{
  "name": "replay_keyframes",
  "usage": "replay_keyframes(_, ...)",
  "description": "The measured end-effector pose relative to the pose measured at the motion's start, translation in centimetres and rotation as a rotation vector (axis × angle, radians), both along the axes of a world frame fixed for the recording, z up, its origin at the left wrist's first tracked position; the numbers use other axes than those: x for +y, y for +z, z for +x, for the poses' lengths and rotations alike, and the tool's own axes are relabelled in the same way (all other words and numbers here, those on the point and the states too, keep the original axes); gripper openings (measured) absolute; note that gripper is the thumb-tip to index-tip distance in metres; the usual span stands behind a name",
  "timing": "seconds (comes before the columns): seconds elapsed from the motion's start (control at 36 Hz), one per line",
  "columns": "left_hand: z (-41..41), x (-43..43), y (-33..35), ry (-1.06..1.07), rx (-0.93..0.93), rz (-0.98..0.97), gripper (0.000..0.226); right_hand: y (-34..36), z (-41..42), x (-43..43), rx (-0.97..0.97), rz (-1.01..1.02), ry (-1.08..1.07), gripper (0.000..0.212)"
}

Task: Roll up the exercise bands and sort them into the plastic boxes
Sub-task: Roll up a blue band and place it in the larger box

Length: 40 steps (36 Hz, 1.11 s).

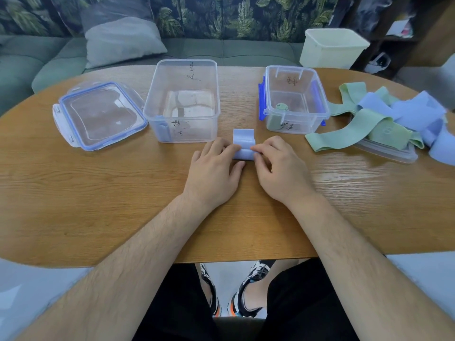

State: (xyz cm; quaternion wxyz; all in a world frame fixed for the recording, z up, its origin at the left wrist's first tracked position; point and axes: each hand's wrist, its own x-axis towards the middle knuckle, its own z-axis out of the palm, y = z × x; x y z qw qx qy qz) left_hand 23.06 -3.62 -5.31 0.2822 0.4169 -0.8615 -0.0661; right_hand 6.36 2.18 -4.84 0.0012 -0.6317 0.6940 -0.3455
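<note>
Left hand (214, 168) and right hand (278, 168) pinch a pale blue rubber band (243, 141), well inside the oval wooden surface's (98, 193) near edge. Large clear plastic box (153, 94) holds a blue roll (164, 130); small blue-latched box (290, 68), a green roll (280, 106).

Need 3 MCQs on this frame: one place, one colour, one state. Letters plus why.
1. The rolled green band lies: A) in the small clear plastic box with blue latches; B) on the floor; C) on a chair.
2. The elastic band pinched by the left hand and right hand is: A) green; B) light blue; C) red.
3. That band is: A) flat; B) partly rolled; C) knotted.

A: it sits on that box's bottom.
B: pale blue shows between the fingers.
B: the near end is coiled and the far end lies flat.
</note>
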Motion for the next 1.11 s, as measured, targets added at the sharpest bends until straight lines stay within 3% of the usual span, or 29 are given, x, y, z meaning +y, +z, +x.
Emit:
replay_keyframes(0.19, -0.8, -1.1, 0.2, -0.027, -0.028, 0.074, 0.038, 0.3, -0.3, -0.3, 0.003, 0.054, 0.023, 0.026)
replay_keyframes(0.44, 0.1, -0.3, 0.7, -0.104, 0.156, 0.077, 0.018, 0.4, -0.2, 0.9, -0.067, 0.028, 0.078, 0.019)
replay_keyframes(0.56, 1.1, 1.1, 0.4, -0.157, 0.124, 0.004, 0.01, 0.2, -0.1, 2.4, -0.034, 0.043, 0.113, 0.015)
replay_keyframes(0.75, 1.1, 1.4, 0.2, -0.085, 0.081, 0.009, 0.033, 0.2, 0.0, 1.8, 0.011, 0.066, 0.068, 0.022)
replay_keyframes(0.97, 0.4, 1.1, -0.1, 0.047, 0.006, -0.039, 0.035, 0.3, -0.3, 1.8, -0.041, 0.016, 0.066, 0.033)
replay_keyframes(1.11, 0.0, 0.9, 0.2, -0.015, 0.008, -0.054, 0.042, 0.3, -0.4, 0.8, 0.027, 0.06, 0.017, 0.034)
